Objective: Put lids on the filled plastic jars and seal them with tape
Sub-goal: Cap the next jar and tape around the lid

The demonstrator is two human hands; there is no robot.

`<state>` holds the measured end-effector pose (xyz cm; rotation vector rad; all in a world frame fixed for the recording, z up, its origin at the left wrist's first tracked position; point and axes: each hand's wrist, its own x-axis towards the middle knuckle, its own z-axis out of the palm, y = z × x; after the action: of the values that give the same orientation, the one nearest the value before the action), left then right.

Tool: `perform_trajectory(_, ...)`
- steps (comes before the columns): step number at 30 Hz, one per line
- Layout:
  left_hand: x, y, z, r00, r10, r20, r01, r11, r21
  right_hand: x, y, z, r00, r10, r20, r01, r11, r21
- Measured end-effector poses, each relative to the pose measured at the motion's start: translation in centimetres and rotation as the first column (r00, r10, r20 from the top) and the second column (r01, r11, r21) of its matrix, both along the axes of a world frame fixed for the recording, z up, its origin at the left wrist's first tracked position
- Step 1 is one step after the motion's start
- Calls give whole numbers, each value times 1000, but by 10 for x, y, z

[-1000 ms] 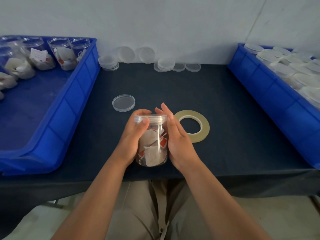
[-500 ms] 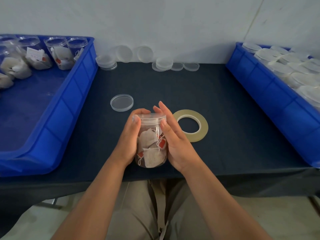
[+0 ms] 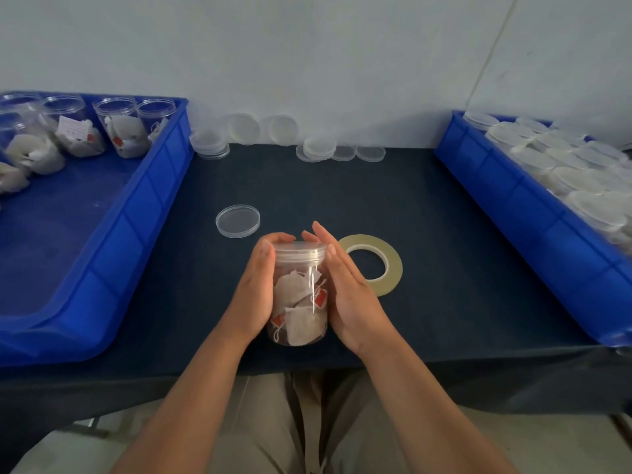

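A clear plastic jar point(image 3: 301, 302) filled with tea bags stands near the table's front edge with a clear lid point(image 3: 299, 251) on top. My left hand point(image 3: 254, 289) wraps the jar's left side, fingers curled round the lid rim. My right hand point(image 3: 345, 285) lies flat against the right side, its fingers straight along the lid. A roll of yellowish tape point(image 3: 374, 265) lies flat on the cloth just right of my right hand. One loose clear lid point(image 3: 237, 221) sits a little behind and left of the jar.
A blue bin point(image 3: 113, 248) on the left holds several open filled jars point(image 3: 124, 131). A blue bin point(image 3: 533, 227) on the right holds several lidded jars point(image 3: 574, 176). Stacks of spare lids point(image 3: 318, 148) line the back by the wall. Dark cloth point(image 3: 444, 295) covers the table.
Both hands have stayed on the jar, which has turned a little between them; my right fingers have flattened along the lid rim.
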<state>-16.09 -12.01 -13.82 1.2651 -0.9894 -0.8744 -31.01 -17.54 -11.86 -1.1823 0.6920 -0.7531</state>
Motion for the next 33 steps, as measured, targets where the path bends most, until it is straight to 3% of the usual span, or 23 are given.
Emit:
perform_trajectory(5,-3,1,2,1000,-23,14,23,1000,1,-10,-6,7,987,-53,-152,32,990,-141)
perform_trajectory(12,-8,3,8,992,-49,112,53,998,-25,-22,-2,17,944,-20,-331,-108,925,-364)
perform_trajectory(16,-10,3,8,987,-90,135,93,995,-18,-35,-10,38,785,-105,-611,-334,759,-559)
perform_trajectory(21,-17,2,4,966,-209,153,214,977,-21,-38,-10,52,691,-181,-700,-406,704,-583)
perform_trajectory(25,-20,0,-3,976,-113,188,119,993,-24,-63,-12,68,661,-249,-708,-384,699,-604)
perform_trajectory(28,-16,1,-12,997,35,67,-30,997,-69,-105,-23,96,658,-385,-648,-253,697,-671)
perform_trajectory(31,-11,1,-17,994,103,-24,-104,992,-70,-157,-40,133,626,-603,-495,-59,597,-800)
perform_trajectory(33,-8,1,-18,992,119,-27,-121,991,-63,-193,-54,159,553,-731,-400,62,514,-855)
